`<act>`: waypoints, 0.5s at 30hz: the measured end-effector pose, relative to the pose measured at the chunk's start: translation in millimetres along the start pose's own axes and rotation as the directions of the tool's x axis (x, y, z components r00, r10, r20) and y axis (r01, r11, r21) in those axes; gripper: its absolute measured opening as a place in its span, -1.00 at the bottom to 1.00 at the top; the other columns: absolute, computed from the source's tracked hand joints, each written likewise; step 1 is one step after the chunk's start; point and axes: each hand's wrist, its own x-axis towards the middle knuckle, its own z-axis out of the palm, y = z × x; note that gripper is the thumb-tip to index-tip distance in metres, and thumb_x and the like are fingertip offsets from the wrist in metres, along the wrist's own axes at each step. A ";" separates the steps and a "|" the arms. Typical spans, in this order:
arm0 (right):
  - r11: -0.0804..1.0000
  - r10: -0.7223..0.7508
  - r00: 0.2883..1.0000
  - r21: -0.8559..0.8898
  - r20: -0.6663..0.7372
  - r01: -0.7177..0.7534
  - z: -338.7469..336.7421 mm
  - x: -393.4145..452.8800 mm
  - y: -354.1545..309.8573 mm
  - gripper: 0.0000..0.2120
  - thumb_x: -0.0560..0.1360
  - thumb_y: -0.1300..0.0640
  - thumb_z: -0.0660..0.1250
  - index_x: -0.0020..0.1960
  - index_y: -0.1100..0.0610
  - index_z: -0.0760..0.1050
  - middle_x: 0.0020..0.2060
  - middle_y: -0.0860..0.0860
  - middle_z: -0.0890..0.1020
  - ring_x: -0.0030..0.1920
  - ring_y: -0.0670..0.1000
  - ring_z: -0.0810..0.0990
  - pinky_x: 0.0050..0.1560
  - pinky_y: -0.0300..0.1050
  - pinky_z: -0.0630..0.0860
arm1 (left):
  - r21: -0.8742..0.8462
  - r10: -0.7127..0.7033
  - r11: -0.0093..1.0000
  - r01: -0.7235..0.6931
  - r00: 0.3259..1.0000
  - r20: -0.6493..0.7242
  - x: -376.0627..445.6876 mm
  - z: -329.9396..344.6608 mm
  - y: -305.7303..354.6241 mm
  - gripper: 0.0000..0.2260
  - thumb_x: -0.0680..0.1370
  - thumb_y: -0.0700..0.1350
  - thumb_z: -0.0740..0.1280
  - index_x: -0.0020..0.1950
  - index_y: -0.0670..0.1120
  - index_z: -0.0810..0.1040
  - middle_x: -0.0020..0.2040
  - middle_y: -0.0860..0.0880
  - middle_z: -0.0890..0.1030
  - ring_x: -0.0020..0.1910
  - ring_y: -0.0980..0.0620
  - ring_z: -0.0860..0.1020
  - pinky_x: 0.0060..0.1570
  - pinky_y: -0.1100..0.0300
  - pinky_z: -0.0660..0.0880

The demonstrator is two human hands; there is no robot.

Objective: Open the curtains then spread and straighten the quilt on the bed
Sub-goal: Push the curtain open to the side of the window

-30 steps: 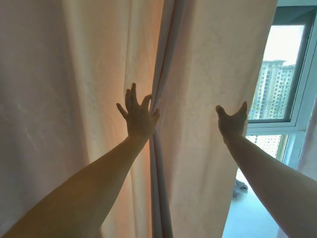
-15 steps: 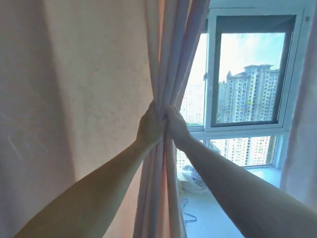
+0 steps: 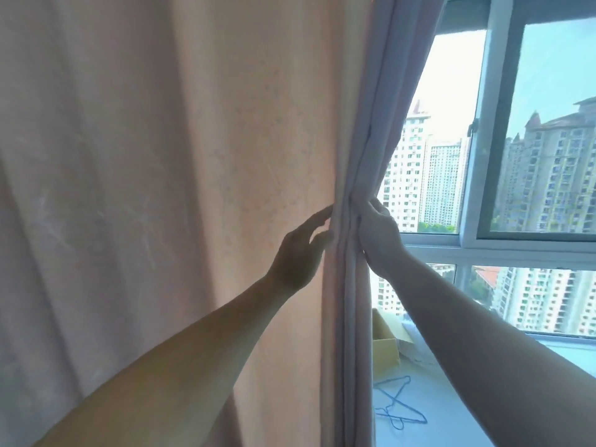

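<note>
A pale pink curtain [image 3: 180, 195] hangs across the left and middle of the view, lit from behind. Its right edge is gathered into a narrow bunch of folds [image 3: 350, 285]. My left hand [image 3: 300, 253] lies on the left side of that bunch, its fingers stretched out and touching the fabric. My right hand [image 3: 379, 235] grips the bunch from the right, fingers wrapped behind the folds. The bed and the quilt are out of view.
To the right, the uncovered window [image 3: 467, 175] with its white frame shows tall apartment blocks outside. On the white sill [image 3: 467, 414] below it are a cardboard box [image 3: 385, 345] and blue wire hangers [image 3: 398, 404].
My right hand swept the right curtain panel leftward to meet my left hand, baring the window. My left hand has since loosened from a fist to stretched fingers.
</note>
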 end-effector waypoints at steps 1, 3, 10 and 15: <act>1.000 -0.004 1.000 -0.015 0.011 0.004 7.5 1.4 3.6 -0.82 0.70 -0.07 0.28 0.07 -0.04 0.63 -0.26 -0.12 0.69 -0.21 -0.08 0.66 -0.23 -0.26 0.57 | 0.049 -0.012 0.999 0.015 0.999 -0.052 -4.4 -11.5 -4.7 -0.57 0.63 -0.02 0.20 0.50 0.15 0.52 0.44 0.17 0.56 0.44 0.15 0.48 0.50 -0.08 0.38; 0.990 -0.064 0.997 -0.124 0.032 0.067 26.5 -0.3 10.9 -0.81 0.66 -0.15 0.34 0.17 -0.07 0.57 -0.18 -0.23 0.66 -0.22 -0.26 0.62 -0.27 -0.43 0.48 | 0.143 -0.006 0.989 0.026 0.990 -0.142 -15.7 -39.0 -17.7 -0.63 0.63 -0.02 0.23 0.41 0.11 0.60 0.46 0.10 0.55 0.46 0.10 0.46 0.48 -0.11 0.38; 0.931 -0.152 0.983 -0.350 -0.106 0.107 83.7 -0.6 29.6 -0.72 0.55 0.15 0.37 0.25 0.01 0.48 -0.12 -0.13 0.63 -0.11 0.06 0.66 -0.25 -0.18 0.46 | 0.420 -0.077 0.853 0.309 0.871 -0.485 -36.0 -141.0 -63.2 -0.31 0.57 0.00 0.42 0.67 0.03 0.24 0.70 -0.10 0.12 0.65 -0.16 0.13 0.59 -0.16 0.12; 0.955 -0.144 0.984 -0.276 -0.102 0.111 127.9 -8.5 32.8 -0.82 0.58 0.23 0.25 0.00 -0.03 0.54 -0.16 0.00 0.67 -0.20 0.05 0.61 -0.20 -0.10 0.53 | -0.039 -0.478 0.870 0.492 0.818 -0.320 -18.9 -176.5 -90.8 -0.10 0.61 -0.05 0.41 0.72 0.01 -0.18 0.60 -0.13 0.37 0.33 -0.14 0.61 0.27 0.09 0.51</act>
